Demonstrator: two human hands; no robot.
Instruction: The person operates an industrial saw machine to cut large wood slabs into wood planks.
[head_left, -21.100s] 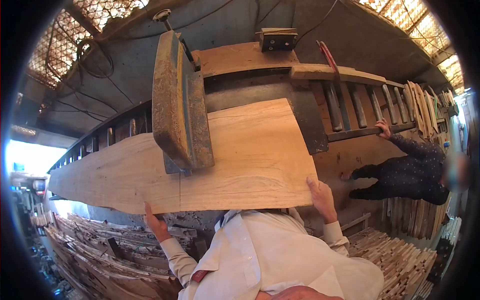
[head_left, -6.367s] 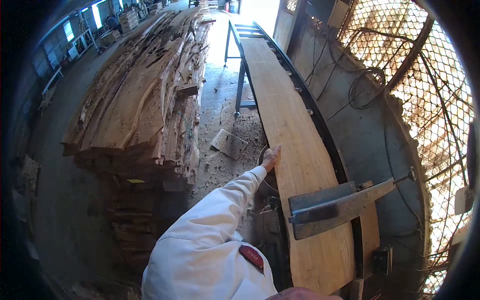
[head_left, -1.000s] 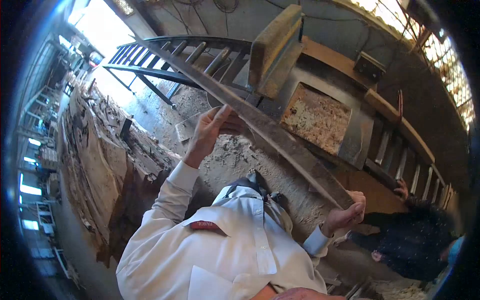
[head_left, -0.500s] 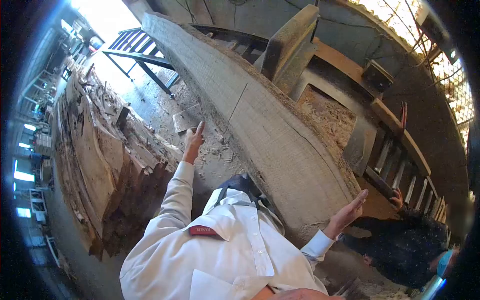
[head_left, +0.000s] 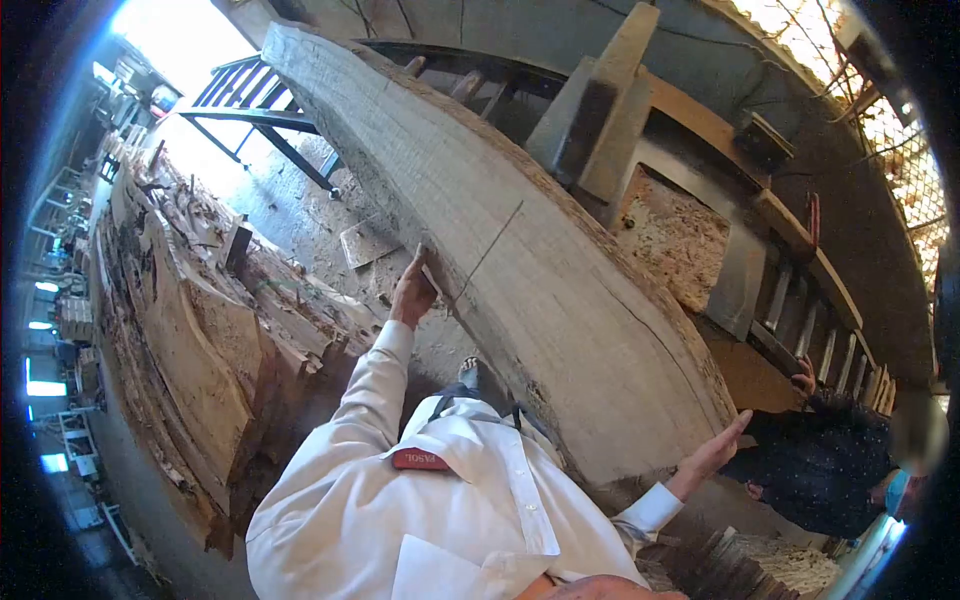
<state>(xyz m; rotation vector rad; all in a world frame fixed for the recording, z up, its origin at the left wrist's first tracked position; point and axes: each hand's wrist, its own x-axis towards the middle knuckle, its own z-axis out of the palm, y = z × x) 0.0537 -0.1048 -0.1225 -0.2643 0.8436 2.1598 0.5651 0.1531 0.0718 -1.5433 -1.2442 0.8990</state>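
Grey, rough-sawn wood filled the view: a long plank (head_left: pixel 540 290) stood tilted up on its edge over the saw table (head_left: pixel 735 270). The person's left hand (head_left: pixel 412 292) reached up to the plank's lower edge and touched it. Its fingers seemed to lie up along the face, but whether they hooked round the edge was too small to tell. The right hand (head_left: pixel 718 452) was spread flat with straight fingers, its palm at the plank's near corner.

Beyond the plank stood the upright saw guard (head_left: pixel 600 120) and a sawdust-caked patch (head_left: pixel 672 235) of the table. A co-worker's hand (head_left: pixel 803 377) rested on the rail at the far right. A pile of bark-edged slabs (head_left: pixel 180 330) lay to the left.

Handling a board this long well, by my judgement, called for both palms bearing on the edge, the weight shared evenly and the tilt kept slow. The board also had to be kept off the guard and clear of the co-worker's hand.
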